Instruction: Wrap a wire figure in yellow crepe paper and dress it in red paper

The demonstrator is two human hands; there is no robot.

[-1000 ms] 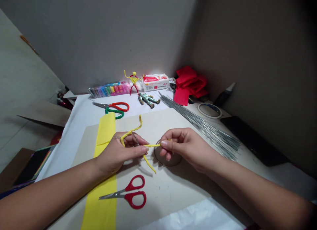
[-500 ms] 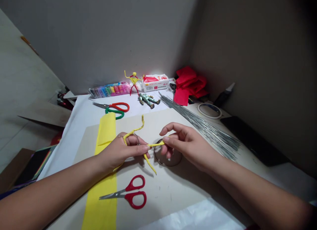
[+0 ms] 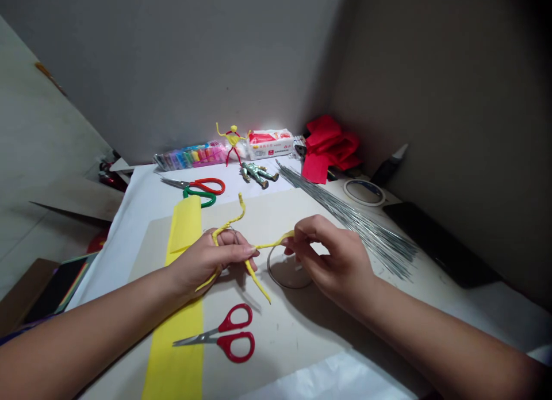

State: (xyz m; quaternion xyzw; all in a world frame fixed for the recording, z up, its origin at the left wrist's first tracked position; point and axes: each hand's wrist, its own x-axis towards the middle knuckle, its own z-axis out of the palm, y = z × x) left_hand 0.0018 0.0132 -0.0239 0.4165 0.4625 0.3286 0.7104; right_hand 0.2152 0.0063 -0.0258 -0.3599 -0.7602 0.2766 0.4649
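My left hand (image 3: 213,256) is closed on a stick figure (image 3: 259,284) of yellow paper-wrapped wire, pinching it between thumb and fingers; its limbs stick out above and below the hand. From that pinch a yellow paper strip (image 3: 272,243) runs to the right, stretched taut. Its far end is gripped by the fingertips of my right hand (image 3: 334,256). Under my left forearm lies a long band of yellow crepe paper (image 3: 176,342). Small red-handled scissors (image 3: 224,341) rest partly on it, blades to the left. Beneath my right hand is a thin wire ring (image 3: 284,285), partly covered.
Wire rods (image 3: 349,216) lie in a bundle to the right, beside a tape roll (image 3: 364,203) and a dark flat slab (image 3: 440,245). Red-green scissors (image 3: 207,185), a silvery figurine (image 3: 257,173), a finished yellow-red figure (image 3: 233,138), coloured clay packs (image 3: 194,156) and red paper (image 3: 330,141) stand behind.
My right hand has moved a little right and turned, drawing the yellow strip out longer. My left hand and the figure have shifted slightly left and up.
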